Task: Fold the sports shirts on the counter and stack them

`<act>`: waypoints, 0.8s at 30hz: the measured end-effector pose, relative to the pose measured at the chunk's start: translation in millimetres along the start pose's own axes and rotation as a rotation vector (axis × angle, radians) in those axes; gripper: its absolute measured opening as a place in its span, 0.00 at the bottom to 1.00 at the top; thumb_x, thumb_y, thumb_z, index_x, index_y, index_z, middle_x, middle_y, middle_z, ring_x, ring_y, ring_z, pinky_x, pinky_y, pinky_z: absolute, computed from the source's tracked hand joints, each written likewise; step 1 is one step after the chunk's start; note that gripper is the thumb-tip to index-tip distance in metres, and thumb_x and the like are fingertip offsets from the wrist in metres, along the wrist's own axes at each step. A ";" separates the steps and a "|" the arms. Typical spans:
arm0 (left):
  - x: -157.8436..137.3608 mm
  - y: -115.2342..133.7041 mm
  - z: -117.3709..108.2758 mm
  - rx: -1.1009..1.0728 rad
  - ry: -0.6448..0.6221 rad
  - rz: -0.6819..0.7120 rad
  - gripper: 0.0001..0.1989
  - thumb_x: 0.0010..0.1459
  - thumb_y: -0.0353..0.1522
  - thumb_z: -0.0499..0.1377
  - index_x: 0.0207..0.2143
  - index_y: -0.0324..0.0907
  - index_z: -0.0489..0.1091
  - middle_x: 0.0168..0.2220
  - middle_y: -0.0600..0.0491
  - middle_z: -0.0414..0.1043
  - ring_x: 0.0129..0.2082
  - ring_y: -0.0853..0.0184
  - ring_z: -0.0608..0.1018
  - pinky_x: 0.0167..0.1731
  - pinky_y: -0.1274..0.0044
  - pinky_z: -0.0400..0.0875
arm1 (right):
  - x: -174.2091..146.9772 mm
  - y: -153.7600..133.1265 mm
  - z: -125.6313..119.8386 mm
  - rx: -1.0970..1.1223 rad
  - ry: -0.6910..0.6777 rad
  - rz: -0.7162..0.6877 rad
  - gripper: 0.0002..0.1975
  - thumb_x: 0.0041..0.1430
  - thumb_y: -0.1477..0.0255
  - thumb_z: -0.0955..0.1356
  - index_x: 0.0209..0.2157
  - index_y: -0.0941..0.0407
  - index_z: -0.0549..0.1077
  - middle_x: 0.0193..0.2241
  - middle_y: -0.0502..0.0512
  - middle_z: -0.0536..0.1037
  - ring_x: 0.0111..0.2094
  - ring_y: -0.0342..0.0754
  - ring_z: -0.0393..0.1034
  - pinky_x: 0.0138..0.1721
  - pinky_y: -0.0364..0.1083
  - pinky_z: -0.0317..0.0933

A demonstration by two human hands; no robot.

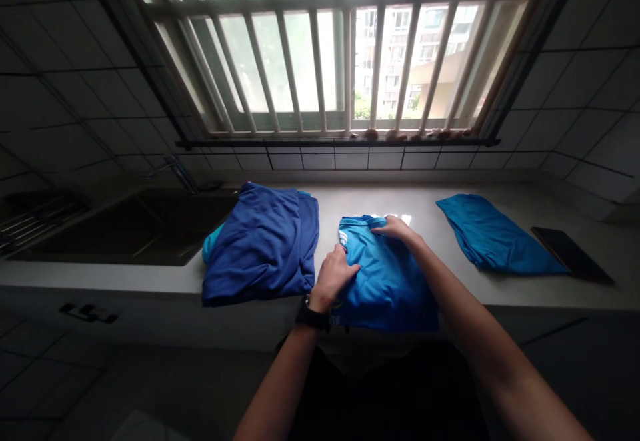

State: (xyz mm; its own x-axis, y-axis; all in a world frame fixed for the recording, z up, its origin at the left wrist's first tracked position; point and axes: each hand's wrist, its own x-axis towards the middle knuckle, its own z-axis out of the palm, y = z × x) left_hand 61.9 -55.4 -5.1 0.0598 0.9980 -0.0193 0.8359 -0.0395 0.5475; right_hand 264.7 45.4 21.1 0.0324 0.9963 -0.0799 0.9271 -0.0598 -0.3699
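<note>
A bright blue garment point(383, 281) with white stripes at its upper left lies folded on the counter in front of me, its lower part hanging past the front edge. My left hand point(335, 274) grips the garment's left side, thumb on top and fingers partly hidden at the edge. At the far edge, my right hand point(399, 230) pinches the cloth near the upper right corner. To the left, a dark blue folded garment point(263, 244) rests over a turquoise cloth point(213, 244). Further right is a teal-blue folded cloth point(495, 234).
A dark flat object point(575, 254) lies against the teal-blue cloth. The sink point(125, 228) with its faucet point(181, 173) is at the left, with a rack point(37, 218) beside it. Small brownish lumps point(395, 135) line the sill of the barred window.
</note>
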 end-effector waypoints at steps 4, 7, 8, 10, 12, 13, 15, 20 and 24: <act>-2.1 -20.0 -5.4 -0.326 0.104 0.137 0.18 0.53 0.25 0.62 0.47 0.44 0.66 0.45 0.48 0.78 0.48 0.59 0.81 0.51 0.68 0.75 | 0.7 -17.2 6.6 0.320 -0.121 -0.226 0.05 0.56 0.70 0.71 0.28 0.57 0.76 0.29 0.54 0.81 0.38 0.54 0.76 0.42 0.48 0.69; -12.6 -40.7 -27.7 -0.487 0.201 0.206 0.18 0.55 0.25 0.59 0.48 0.45 0.67 0.45 0.51 0.76 0.42 0.65 0.81 0.46 0.72 0.77 | -6.1 -34.6 2.6 0.731 -0.066 -0.409 0.06 0.55 0.67 0.69 0.32 0.55 0.73 0.32 0.53 0.80 0.39 0.53 0.74 0.44 0.50 0.69; -17.3 -47.3 -39.6 -0.519 0.237 0.209 0.19 0.56 0.26 0.59 0.50 0.45 0.67 0.44 0.51 0.76 0.40 0.66 0.81 0.44 0.73 0.77 | -7.4 -43.4 -0.8 0.857 -0.041 -0.454 0.08 0.54 0.66 0.70 0.34 0.54 0.72 0.33 0.52 0.79 0.38 0.52 0.74 0.44 0.50 0.69; -26.2 -59.7 -69.1 -0.558 0.341 0.212 0.20 0.57 0.28 0.59 0.53 0.44 0.67 0.44 0.51 0.76 0.39 0.67 0.80 0.43 0.73 0.78 | -5.9 -68.1 -8.9 1.053 -0.002 -0.535 0.12 0.52 0.64 0.72 0.36 0.53 0.69 0.32 0.49 0.76 0.37 0.49 0.72 0.44 0.49 0.68; -31.9 -72.1 -102.4 -0.559 0.487 0.219 0.18 0.57 0.31 0.61 0.51 0.44 0.69 0.45 0.50 0.76 0.44 0.64 0.80 0.47 0.72 0.78 | 2.5 -102.4 -16.1 1.158 0.026 -0.606 0.17 0.50 0.62 0.74 0.36 0.52 0.66 0.31 0.46 0.73 0.35 0.48 0.71 0.43 0.48 0.68; -32.8 -78.7 -118.9 -0.539 0.550 0.214 0.17 0.58 0.32 0.62 0.50 0.44 0.69 0.46 0.50 0.76 0.46 0.63 0.80 0.48 0.71 0.78 | 9.1 -122.4 -18.3 1.180 0.036 -0.640 0.18 0.50 0.61 0.74 0.37 0.51 0.65 0.31 0.46 0.73 0.36 0.48 0.70 0.43 0.48 0.68; -30.3 -94.0 -148.1 -0.471 0.675 0.186 0.16 0.59 0.34 0.63 0.49 0.45 0.70 0.46 0.50 0.76 0.48 0.61 0.80 0.49 0.70 0.78 | 24.0 -164.8 -18.4 1.155 0.058 -0.686 0.19 0.53 0.60 0.73 0.40 0.51 0.65 0.34 0.48 0.73 0.39 0.51 0.71 0.45 0.50 0.68; -11.6 -140.4 -176.1 -0.130 0.882 -0.031 0.23 0.54 0.30 0.63 0.54 0.42 0.70 0.51 0.44 0.73 0.52 0.56 0.79 0.57 0.62 0.74 | 35.5 -248.7 10.5 0.601 0.232 -0.501 0.27 0.64 0.72 0.64 0.63 0.61 0.60 0.57 0.68 0.72 0.58 0.61 0.66 0.59 0.59 0.63; -4.4 -164.4 -143.8 0.151 0.743 -0.031 0.26 0.58 0.31 0.61 0.60 0.39 0.70 0.62 0.36 0.68 0.63 0.47 0.72 0.64 0.57 0.66 | 7.7 -265.7 60.3 0.223 0.122 -0.629 0.34 0.68 0.72 0.62 0.72 0.60 0.52 0.71 0.68 0.59 0.70 0.62 0.54 0.67 0.61 0.54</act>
State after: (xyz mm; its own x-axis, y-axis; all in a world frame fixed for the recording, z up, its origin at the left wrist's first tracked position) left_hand -154.2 -46.3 25.2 -0.3035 0.7672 0.5650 0.8999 0.0359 0.4346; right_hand -3.9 65.2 62.9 -0.4340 0.8447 0.3133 0.6846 0.5353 -0.4948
